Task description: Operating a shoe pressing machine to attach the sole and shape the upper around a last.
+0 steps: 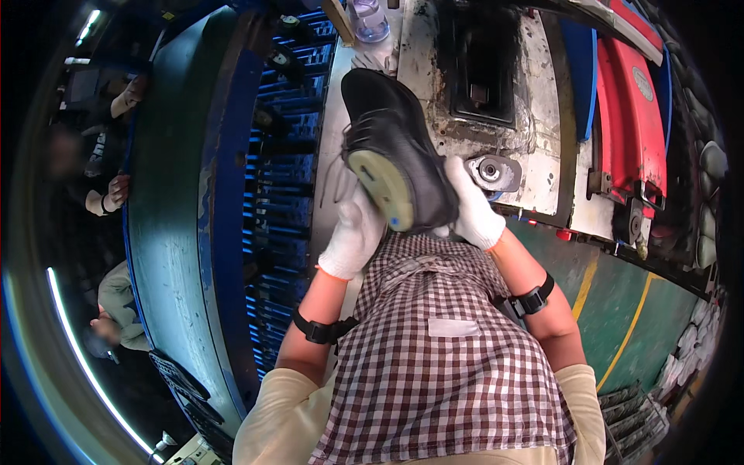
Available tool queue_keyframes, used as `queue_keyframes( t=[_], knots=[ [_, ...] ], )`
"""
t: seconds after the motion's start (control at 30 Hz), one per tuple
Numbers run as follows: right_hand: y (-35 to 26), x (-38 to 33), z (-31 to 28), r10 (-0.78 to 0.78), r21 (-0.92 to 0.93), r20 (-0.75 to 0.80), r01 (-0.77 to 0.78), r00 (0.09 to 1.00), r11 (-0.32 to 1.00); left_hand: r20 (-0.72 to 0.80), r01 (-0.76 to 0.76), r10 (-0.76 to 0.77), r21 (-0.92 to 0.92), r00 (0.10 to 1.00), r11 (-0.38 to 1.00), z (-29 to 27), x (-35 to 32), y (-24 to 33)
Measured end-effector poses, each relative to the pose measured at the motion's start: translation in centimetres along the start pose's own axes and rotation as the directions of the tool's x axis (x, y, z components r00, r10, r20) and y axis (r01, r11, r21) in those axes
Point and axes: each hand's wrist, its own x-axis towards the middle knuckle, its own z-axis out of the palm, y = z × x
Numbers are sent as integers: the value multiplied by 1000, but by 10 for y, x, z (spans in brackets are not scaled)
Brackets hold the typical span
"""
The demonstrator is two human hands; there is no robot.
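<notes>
A black leather lace-up shoe (415,147) is held up before my apron, its rounded toe pointing away from me. A pale yellow-green block (381,186), which looks like a shoe last, fills its opening. It has a dark slot and a blue dot. My left hand (350,236), in a white glove, grips the shoe at its left side near the heel, with loose laces hanging beside it. At the heel's right side, my right hand (473,205), gloved too, closes on the leather. Some fingers of both hands are hidden behind the shoe.
Left of me runs a rack of blue-lit bars (283,194) beside a long green conveyor surface (170,194); people are at its far side. A stained machine table (535,101) with a metal fitting (496,172) lies ahead right. Beyond stands a red machine cover (628,108). A clear bottle (369,22) stands ahead.
</notes>
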Motion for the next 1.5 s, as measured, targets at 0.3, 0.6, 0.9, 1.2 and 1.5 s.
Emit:
queue_keyframes(
  t=[0.3,0.6,0.9,1.2,1.5],
  knots=[
    [-15,13,29,-1,-874,117,104,993,474,-311,-70,-71,-419,948,905,-47,-12,-18],
    [-7,-2,-70,-822,-957,125,-153,556,-248,-853,67,-256,-255,455,965,-197,15,-42],
    [-5,7,-81,-811,-950,177,-120,557,-290,-892,175,314,383,324,907,-382,82,-13],
    [-4,12,-73,-810,-951,207,-81,549,-298,-840,680,439,526,320,511,-394,52,-35],
    [0,10,-83,-821,-944,236,-78,520,-320,-758,771,652,429,24,471,-294,-89,-113]
  ],
)
